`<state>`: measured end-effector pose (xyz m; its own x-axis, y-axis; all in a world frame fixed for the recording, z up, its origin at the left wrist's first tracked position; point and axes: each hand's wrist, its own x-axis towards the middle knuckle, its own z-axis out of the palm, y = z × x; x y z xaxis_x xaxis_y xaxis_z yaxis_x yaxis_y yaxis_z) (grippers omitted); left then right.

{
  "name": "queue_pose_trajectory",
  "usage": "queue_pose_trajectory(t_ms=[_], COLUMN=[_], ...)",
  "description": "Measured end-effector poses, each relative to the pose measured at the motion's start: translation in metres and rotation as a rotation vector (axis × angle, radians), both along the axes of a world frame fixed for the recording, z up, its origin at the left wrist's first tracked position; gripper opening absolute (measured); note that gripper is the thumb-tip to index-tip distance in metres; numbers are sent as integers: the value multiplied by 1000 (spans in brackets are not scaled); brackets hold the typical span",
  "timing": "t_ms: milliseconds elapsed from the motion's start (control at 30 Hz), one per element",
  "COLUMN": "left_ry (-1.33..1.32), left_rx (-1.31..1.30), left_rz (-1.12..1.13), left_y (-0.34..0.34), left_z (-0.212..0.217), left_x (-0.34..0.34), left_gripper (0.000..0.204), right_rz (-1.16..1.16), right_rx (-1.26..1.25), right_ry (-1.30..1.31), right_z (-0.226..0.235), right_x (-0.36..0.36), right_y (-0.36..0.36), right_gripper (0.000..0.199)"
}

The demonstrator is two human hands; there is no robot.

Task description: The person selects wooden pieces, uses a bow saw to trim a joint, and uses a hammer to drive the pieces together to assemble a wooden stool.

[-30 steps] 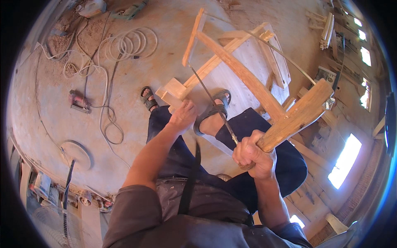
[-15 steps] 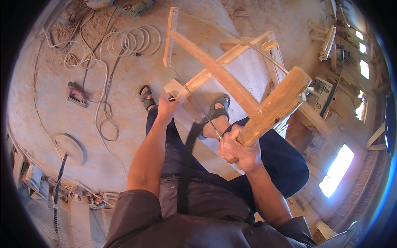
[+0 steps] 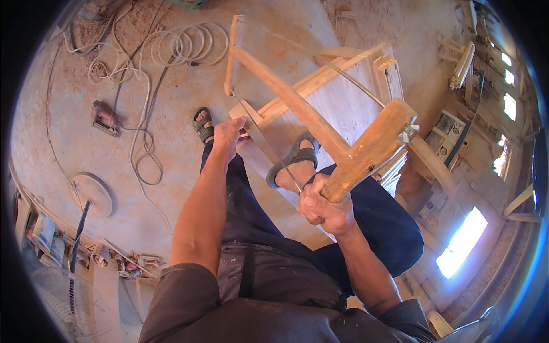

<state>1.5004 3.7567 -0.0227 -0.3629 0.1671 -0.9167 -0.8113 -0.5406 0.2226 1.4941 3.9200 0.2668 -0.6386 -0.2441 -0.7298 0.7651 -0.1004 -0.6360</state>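
My right hand [image 3: 323, 208] is closed round the near end of a wooden bow saw [image 3: 294, 106], at the grip below its thick end post. The saw's thin blade slants from the far post down to this fist, crossing the end of a light wooden frame [image 3: 317, 80]. Close to the blade, on its left, my left hand [image 3: 227, 137] grips the frame's near end, a pale wooden piece [image 3: 247, 111]; its fingertips are partly hidden. Whether the blade is in a cut I cannot tell. My sandalled right foot [image 3: 297, 163] is beside the blade, against the work.
A red power tool [image 3: 106, 119] lies on the dusty floor at left, near a coiled pale hose [image 3: 183, 46] and cables. A round base with a pole [image 3: 94, 194] stands lower left. Timber and a machine [image 3: 446, 134] are along the right side.
The bow saw and my right hand have drawn slightly toward me and left relative to the wooden frame. My left hand keeps its hold, and the whole view has shifted a little.
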Motion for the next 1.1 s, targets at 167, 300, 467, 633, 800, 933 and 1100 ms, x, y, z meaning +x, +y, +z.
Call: queue_pose_trajectory(t_ms=[167, 300, 467, 633, 800, 933, 1100], left_ry=[6, 33, 66, 87, 45, 44, 379], left_rx=[4, 24, -26, -33, -48, -128, -829], left_rz=[-12, -40, -160, -142, -127, -119, -300], left_y=[-4, -7, -13, -13, -11, -8, 25], left_z=[-2, -7, -9, -8, -4, 2, 49], left_x=[-3, -4, -10, -11, -9, -8, 25], left_gripper=[37, 35, 33, 33, 32, 29, 32], right_rz=[5, 65, 204, 128, 203, 244, 210], right_rx=[45, 121, 167, 136, 193, 252, 268], right_ry=[-58, -82, 121, -113, -11, -62, -41], right_z=[-2, 0, -4, -18, -3, -29, -39], right_x=[6, 5, 4, -8, -11, -15, -17], right_y=[5, 7, 9, 1, -7, -10, -16], right_gripper=[25, 26, 34, 38, 34, 33, 31])
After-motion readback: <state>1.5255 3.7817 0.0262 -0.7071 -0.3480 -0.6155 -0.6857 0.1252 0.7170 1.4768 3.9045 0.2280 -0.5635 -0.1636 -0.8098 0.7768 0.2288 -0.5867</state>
